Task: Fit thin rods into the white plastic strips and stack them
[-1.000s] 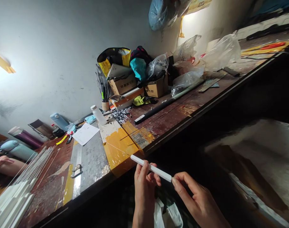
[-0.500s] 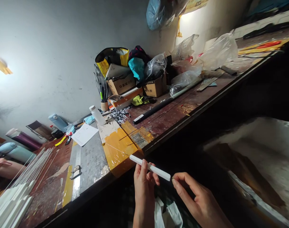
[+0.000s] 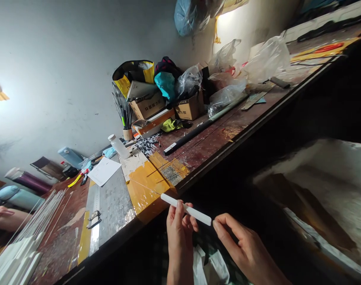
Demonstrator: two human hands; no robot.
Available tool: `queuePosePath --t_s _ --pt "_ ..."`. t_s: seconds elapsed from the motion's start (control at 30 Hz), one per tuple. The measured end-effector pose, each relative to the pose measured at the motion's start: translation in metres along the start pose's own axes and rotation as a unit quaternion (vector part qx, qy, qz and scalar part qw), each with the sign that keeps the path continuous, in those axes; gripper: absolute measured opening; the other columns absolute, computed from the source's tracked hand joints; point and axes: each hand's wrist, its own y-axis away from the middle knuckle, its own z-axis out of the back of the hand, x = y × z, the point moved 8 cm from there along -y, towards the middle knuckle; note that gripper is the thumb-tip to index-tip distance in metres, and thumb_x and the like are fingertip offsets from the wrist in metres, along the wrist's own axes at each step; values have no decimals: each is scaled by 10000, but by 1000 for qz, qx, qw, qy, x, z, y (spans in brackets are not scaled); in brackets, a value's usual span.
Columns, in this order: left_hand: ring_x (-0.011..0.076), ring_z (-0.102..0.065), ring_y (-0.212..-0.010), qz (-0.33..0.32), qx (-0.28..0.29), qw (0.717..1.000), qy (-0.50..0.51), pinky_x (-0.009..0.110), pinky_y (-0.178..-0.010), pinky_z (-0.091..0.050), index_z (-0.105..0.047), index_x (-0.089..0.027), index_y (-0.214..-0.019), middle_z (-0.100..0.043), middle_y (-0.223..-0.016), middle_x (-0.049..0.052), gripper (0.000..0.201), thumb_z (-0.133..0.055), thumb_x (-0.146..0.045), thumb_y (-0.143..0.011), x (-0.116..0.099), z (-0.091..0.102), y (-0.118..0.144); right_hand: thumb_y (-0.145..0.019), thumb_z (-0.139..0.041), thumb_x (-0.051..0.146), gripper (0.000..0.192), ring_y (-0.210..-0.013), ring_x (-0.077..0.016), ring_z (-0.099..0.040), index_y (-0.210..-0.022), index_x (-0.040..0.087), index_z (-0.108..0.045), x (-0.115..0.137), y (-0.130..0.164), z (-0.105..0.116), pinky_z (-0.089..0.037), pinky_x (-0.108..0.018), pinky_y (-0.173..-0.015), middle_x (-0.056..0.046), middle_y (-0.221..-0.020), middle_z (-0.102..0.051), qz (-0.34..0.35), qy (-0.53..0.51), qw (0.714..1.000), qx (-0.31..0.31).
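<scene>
I hold a short white flat stick (image 3: 195, 212) in front of the workbench edge. My left hand (image 3: 179, 229) grips it around the middle, fingers wrapped over it. My right hand (image 3: 242, 247) pinches its right end between thumb and forefinger. The stick lies tilted, its left end higher and pointing toward the yellow-taped patch (image 3: 147, 186) of the bench. Below my hands some white pieces (image 3: 210, 269) lie in my lap; what they are I cannot tell.
The long wooden bench (image 3: 216, 138) carries a metal ruler (image 3: 94, 221), a paper sheet (image 3: 103, 171), a white bottle (image 3: 118, 145), cardboard boxes (image 3: 147, 106), plastic bags (image 3: 263, 59) and a black rod (image 3: 195, 132). White rods (image 3: 23, 241) lie at left. Another person's arm (image 3: 6, 217) rests far left.
The view has drifted so the bench sits slightly further left and higher. My hands and the white stick stay almost in the same pose.
</scene>
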Motion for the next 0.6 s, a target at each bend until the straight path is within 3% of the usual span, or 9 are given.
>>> queuePosePath --t_s 0.3,0.6 --pt "19 -458 -441 -15 -6 1000 -12 143 -394 -373 -519 -147 -894 -623 -826 33 225 -602 -355 -868 -4 8 6 -989 -341 398 281 -595 -124 -493 -815 237 -491 3 3 -10 -401 -202 -530 41 -688 -516 -15 -24 998 48" --pt "24 -448 -425 -7 -13 1000 -22 140 -368 -356 -521 -149 -848 -602 -765 16 273 -683 -363 -801 -5 7 4 -990 -350 355 274 -561 -120 -487 -797 224 -495 6 4 -10 -406 -215 -541 42 -655 -509 10 -7 999 35"
